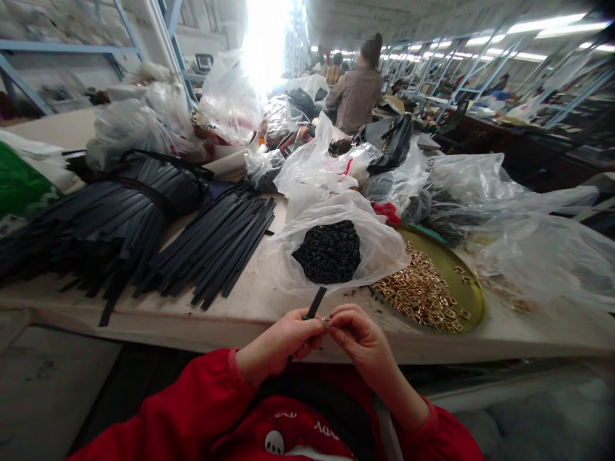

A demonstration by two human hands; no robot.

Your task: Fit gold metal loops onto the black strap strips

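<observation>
Just beyond strap [316,303]: loop bag [380,251], buckle tray [442,256].

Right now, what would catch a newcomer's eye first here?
Black strips fan across the left of the table, beside an open bag of black pieces at centre. Right of it, gold buckles heap on a tray. Nearest, the left hand holds a strap, the right hand pinched against it.

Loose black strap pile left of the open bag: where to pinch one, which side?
Likely a near tip of the black straps, approached from the table edge. They lie flat and packed side by side, so mid-length gives no gap, while the staggered ends toward the edge stick out singly.
</observation>
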